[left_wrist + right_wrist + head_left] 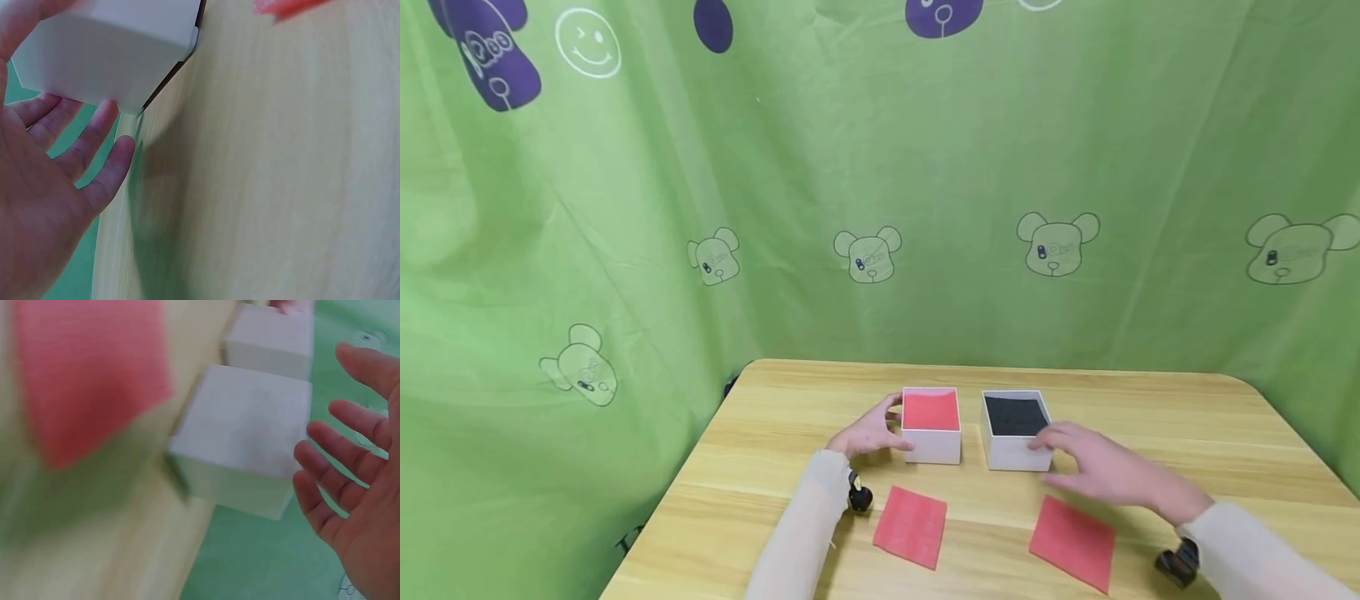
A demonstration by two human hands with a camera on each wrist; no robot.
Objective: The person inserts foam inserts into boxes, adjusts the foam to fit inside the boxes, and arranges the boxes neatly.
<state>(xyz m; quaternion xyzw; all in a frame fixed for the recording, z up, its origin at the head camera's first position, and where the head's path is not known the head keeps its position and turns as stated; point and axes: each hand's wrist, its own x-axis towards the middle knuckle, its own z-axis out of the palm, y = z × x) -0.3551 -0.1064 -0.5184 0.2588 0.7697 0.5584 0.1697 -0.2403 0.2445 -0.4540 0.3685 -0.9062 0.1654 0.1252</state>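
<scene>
In the head view my left hand (pixel 872 427) holds the left white box (pixel 932 447), thumb at its front face and fingers round its left side. The left wrist view shows the fingertips right at the far edge of this box (pixel 112 56). Inside it lies a red sheet (pixel 930 410). My right hand (pixel 1101 467) is at the front right corner of the second white box (pixel 1018 454), which has a black sheet (pixel 1015 415) inside. In the right wrist view the right fingers (pixel 350 456) are spread and loosely bent beside that box (pixel 244 422), holding nothing.
Two red square sheets lie on the wooden table (pixel 820 379) nearer to me, the left sheet (pixel 912 527) below the left box and the right sheet (pixel 1073 542) below my right hand. A green patterned curtain (pixel 880 167) hangs behind the table's far edge.
</scene>
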